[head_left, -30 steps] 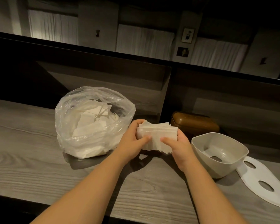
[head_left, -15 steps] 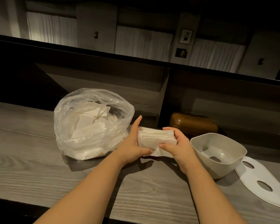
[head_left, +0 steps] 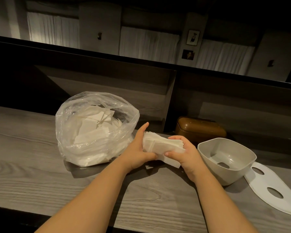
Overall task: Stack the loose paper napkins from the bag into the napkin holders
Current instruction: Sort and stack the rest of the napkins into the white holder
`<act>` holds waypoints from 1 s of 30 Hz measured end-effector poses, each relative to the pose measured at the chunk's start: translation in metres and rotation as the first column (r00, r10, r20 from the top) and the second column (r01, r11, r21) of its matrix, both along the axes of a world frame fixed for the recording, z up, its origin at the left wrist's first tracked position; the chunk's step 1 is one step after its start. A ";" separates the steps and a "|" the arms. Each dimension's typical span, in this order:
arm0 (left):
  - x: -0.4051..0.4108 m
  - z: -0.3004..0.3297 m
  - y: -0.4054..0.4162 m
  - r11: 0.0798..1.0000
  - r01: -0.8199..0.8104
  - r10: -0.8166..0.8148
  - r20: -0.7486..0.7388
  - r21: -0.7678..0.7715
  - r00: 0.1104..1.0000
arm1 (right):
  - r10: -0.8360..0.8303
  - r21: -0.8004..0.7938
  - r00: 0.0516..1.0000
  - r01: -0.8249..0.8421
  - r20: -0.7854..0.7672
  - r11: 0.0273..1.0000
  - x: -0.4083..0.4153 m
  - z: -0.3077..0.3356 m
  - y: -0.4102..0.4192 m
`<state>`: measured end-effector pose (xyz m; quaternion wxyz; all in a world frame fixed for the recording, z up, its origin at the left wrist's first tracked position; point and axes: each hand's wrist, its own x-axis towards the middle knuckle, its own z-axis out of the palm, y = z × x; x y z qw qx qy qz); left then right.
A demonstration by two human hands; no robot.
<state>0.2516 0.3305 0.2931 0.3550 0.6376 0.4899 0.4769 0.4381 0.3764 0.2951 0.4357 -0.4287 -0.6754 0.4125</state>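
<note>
A stack of white paper napkins (head_left: pixel 161 145) is held between both hands just above the grey wooden counter. My left hand (head_left: pixel 138 148) holds its left end, fingers straight along the far side and thumb underneath. My right hand (head_left: pixel 183 152) grips the right end with curled fingers and thumb. The stack is tilted, its lower sheets sticking out toward me. A clear plastic bag (head_left: pixel 91 128) with more loose napkins sits to the left, touching my left hand's back. An open beige napkin holder (head_left: pixel 228 158) stands right of my hands.
The holder's flat white lid (head_left: pixel 275 190) with two oval holes lies at the counter's right. A brown closed box (head_left: pixel 200 128) sits behind the hands under a dark shelf partition. The counter's near edge (head_left: pixel 74 214) runs along the bottom.
The napkin stack has tipped from upright to slanted and sunk slightly toward the counter. My left fingers have straightened along its far side, and my right hand has shifted its hold.
</note>
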 end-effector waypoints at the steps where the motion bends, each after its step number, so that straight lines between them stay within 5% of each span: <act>1: 0.000 0.000 0.000 1.000 -0.027 0.027 0.000 0.007 1.000 | 0.000 -0.005 1.000 0.000 -0.003 1.000 0.000 0.000 0.000; 5: 0.000 -0.001 0.000 0.996 -0.091 0.091 -0.014 0.009 0.996 | -0.037 -0.028 0.994 0.040 0.103 0.999 -0.003 -0.002 0.000; 11: 0.002 -0.002 0.002 0.998 0.047 -0.044 -0.075 0.044 0.996 | 0.046 -0.021 0.995 -0.044 0.088 0.999 -0.008 -0.002 -0.001; 17: -0.003 -0.001 0.003 0.976 -0.213 0.215 -0.066 0.046 0.974 | -0.075 -0.052 0.995 0.079 0.070 0.996 -0.004 -0.005 0.004; 23: -0.001 -0.003 0.002 0.995 0.090 -0.090 0.004 0.038 0.996 | 0.046 -0.067 0.997 -0.042 0.060 0.997 -0.008 -0.004 0.000; 30: -0.001 -0.002 -0.001 1.000 -0.028 0.028 -0.062 0.001 0.998 | -0.057 -0.018 0.993 0.059 0.105 0.998 -0.005 -0.004 0.002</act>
